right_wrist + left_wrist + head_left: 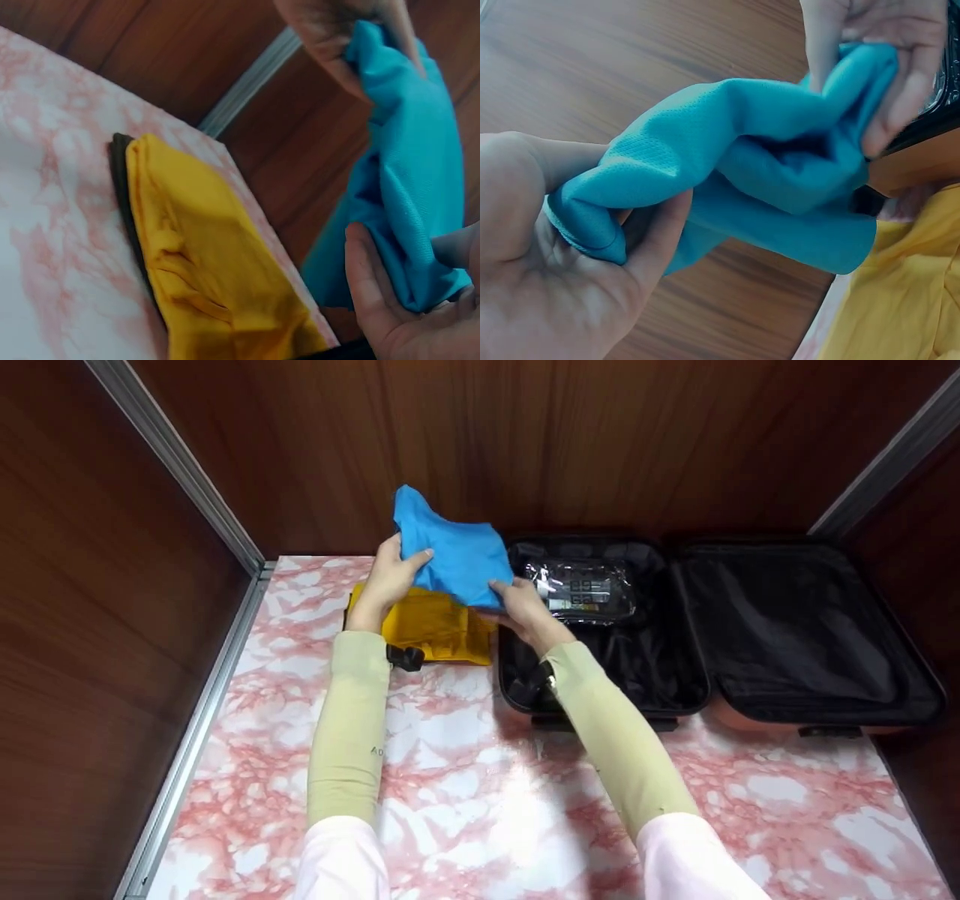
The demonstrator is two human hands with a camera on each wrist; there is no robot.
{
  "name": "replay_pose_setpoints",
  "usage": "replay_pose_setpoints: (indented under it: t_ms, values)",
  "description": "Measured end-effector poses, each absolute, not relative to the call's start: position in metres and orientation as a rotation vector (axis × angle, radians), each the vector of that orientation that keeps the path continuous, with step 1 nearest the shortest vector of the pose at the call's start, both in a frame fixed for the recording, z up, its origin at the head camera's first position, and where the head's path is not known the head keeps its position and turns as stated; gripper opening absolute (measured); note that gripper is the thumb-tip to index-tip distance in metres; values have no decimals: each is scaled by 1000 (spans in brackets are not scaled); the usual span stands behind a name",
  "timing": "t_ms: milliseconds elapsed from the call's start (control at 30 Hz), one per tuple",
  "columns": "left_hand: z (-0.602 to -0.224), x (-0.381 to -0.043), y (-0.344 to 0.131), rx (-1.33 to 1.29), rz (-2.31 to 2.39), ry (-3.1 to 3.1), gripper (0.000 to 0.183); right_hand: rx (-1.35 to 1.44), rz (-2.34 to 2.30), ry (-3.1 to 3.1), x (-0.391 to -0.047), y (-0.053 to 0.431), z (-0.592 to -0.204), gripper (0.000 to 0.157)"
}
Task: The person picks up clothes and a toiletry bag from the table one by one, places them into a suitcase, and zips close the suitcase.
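A blue folded cloth (457,559) is held up above the table by both hands, its layers drooping in soft folds. My left hand (390,574) grips its left end, thumb on the near face. At the lower right corner, my right hand (525,607) pinches the cloth between thumb and fingers. Seen from the left wrist, the blue fabric (727,142) is rolled over on itself, with a fine mesh-like texture. Below it a yellow folded garment (435,626) lies on the table, with a dark cloth (124,180) under it.
An open suitcase (630,675) with black lining stands right of the yellow garment, its lid (795,637) laid out to the right. A transparent pouch (589,589) with small bottles sits inside it. Wood-grain panels (480,442) enclose the marbled table (465,780) at back and sides.
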State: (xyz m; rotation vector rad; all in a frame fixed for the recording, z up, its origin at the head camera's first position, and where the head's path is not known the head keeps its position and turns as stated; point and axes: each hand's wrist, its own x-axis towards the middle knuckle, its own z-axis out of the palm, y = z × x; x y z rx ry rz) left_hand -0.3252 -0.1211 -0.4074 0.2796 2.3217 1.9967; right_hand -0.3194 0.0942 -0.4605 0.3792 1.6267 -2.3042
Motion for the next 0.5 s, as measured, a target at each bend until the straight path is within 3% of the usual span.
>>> replay_pose_setpoints:
  t_ms: [500]
  values:
    - [-404, -329, -102, 345, 2071, 2348, 36, 304, -2423, 1656, -327, 135, -432, 47]
